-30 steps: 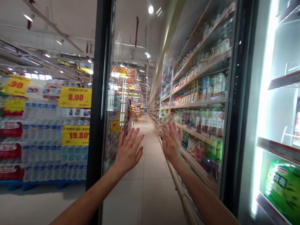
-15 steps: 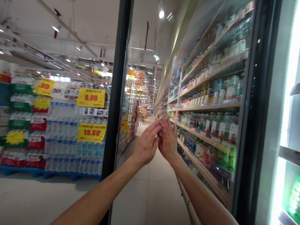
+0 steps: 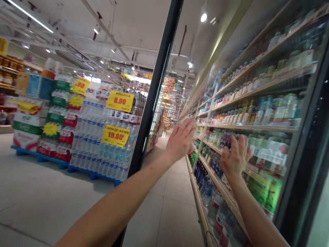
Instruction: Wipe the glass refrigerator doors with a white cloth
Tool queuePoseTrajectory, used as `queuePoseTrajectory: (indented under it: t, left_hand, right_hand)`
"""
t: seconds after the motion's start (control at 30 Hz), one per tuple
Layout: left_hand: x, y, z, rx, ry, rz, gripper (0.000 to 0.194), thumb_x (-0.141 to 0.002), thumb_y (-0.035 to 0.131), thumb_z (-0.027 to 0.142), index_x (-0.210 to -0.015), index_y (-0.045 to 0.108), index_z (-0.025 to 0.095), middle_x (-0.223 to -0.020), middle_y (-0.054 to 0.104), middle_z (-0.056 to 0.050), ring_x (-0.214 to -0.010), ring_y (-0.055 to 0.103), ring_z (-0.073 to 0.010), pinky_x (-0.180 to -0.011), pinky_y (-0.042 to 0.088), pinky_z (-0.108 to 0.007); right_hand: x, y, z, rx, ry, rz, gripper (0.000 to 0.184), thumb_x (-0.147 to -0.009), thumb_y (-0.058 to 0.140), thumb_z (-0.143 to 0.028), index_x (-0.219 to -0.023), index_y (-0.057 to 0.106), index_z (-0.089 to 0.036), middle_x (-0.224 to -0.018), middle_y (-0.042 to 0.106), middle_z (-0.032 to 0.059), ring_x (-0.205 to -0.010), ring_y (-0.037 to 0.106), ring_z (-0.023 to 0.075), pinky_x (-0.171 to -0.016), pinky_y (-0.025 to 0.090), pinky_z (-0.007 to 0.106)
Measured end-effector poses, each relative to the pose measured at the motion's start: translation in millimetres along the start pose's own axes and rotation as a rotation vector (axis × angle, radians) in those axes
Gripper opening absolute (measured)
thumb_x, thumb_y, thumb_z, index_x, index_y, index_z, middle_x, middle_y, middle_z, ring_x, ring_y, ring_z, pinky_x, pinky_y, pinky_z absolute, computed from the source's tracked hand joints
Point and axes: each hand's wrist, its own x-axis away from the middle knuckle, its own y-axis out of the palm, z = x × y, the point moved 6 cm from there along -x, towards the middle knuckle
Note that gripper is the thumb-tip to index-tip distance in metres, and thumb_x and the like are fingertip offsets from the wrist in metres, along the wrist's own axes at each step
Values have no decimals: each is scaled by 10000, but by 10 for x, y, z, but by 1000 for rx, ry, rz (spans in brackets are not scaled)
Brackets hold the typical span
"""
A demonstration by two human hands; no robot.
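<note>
My left hand (image 3: pixel 181 139) is raised flat in front of a glass door (image 3: pixel 167 168), its fingers blurred. Under its fingers a pale wad, perhaps a cloth or tissue (image 3: pixel 193 120), shows at the edge and is mostly hidden by the hand. Further right, my right hand (image 3: pixel 235 156) is held up with fingers apart and nothing in it. Whether its fingertips touch the glass I cannot tell. The door's black frame (image 3: pixel 154 92) leans up to the right between the two arms' side and the aisle.
Drink shelves (image 3: pixel 253 127) full of bottles show in or through the glass on the right. To the left, bottle packs (image 3: pixel 92 137) stand on blue pallets (image 3: pixel 92 175) with yellow price signs (image 3: pixel 119 101). Pale floor tiles (image 3: pixel 64 206) run along the aisle.
My hands were together on the pale wad; now they are apart. The right hand has moved right with its fingers spread. The view has shifted left and tilted.
</note>
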Motion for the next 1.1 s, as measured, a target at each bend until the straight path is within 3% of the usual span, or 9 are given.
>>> queuePoseTrajectory:
  t: [0.1,0.17,0.37,0.43,0.6,0.8,0.97,1.03,1.1]
  left_hand:
    - [102,-157,-446,-61,-187,97,413,-829,438,228,-1233,434,144,-1390,353,-108,-1332,214,-228,-1076,211,-437]
    - [306,-199,-458,-58,-132,117,407,-830,436,226,-1224,435,122,-1372,373,-129,-1341,184,-234,-1064,242,-429]
    - [1058,-22,248,16,632,-248,494,-825,451,387,-1259,417,154,-1403,343,-84,-1334,203,-241,-1084,209,-393]
    - [935,-36,155,-9,593,-257,490,-827,454,356,-1274,400,162,-1401,349,-75,-1329,222,-229,-1084,211,-390]
    - [452,-167,-387,-102,100,-57,464,-810,470,227,-1258,405,128,-1400,333,-129,-1347,148,-251,-1069,233,-436]
    - [690,-84,-130,-10,667,-304,506,-804,480,302,-1287,384,183,-1424,304,-70,-1348,158,-221,-1092,200,-380]
    - [274,-238,-582,-117,26,13,434,-812,449,196,-1237,420,116,-1382,353,-143,-1348,145,-249,-1065,224,-434]
    - [338,-179,-413,-76,187,-31,425,-817,457,246,-1224,436,125,-1377,365,-134,-1348,138,-257,-1067,215,-436]
    - [524,-81,-120,-16,557,-176,418,-827,451,302,-1223,443,172,-1390,361,-84,-1346,154,-242,-1080,193,-415]
  right_hand:
    - [45,21,-12,10,-9,-14,490,-823,402,-310,-1297,392,-186,-1391,355,143,-1311,273,290,-1023,218,555]
    - [69,14,-17,17,-2,-14,490,-826,394,-308,-1301,385,-186,-1392,355,142,-1315,267,285,-1026,216,547]
    - [75,7,-22,27,-17,-20,478,-834,378,-307,-1294,399,-178,-1393,354,141,-1314,270,282,-1035,198,531]
    - [78,10,-21,23,-18,-24,482,-832,382,-305,-1298,393,-182,-1396,351,138,-1315,266,283,-1036,197,532]
    - [85,10,-20,28,-15,-24,486,-828,395,-302,-1299,391,-181,-1401,343,138,-1319,261,277,-1042,194,522]
    - [78,-8,-31,42,-32,-14,471,-830,404,-307,-1282,417,-176,-1387,368,140,-1310,284,276,-1042,207,508]
    - [81,-12,-31,41,-35,-4,472,-829,406,-304,-1282,419,-172,-1383,373,143,-1309,286,278,-1041,211,504]
    - [82,-11,-29,34,-32,-3,472,-830,395,-303,-1286,413,-180,-1387,368,140,-1308,286,282,-1036,208,518]
    - [81,-13,-29,33,-34,-4,469,-833,387,-304,-1285,414,-183,-1388,366,140,-1306,289,284,-1030,214,525]
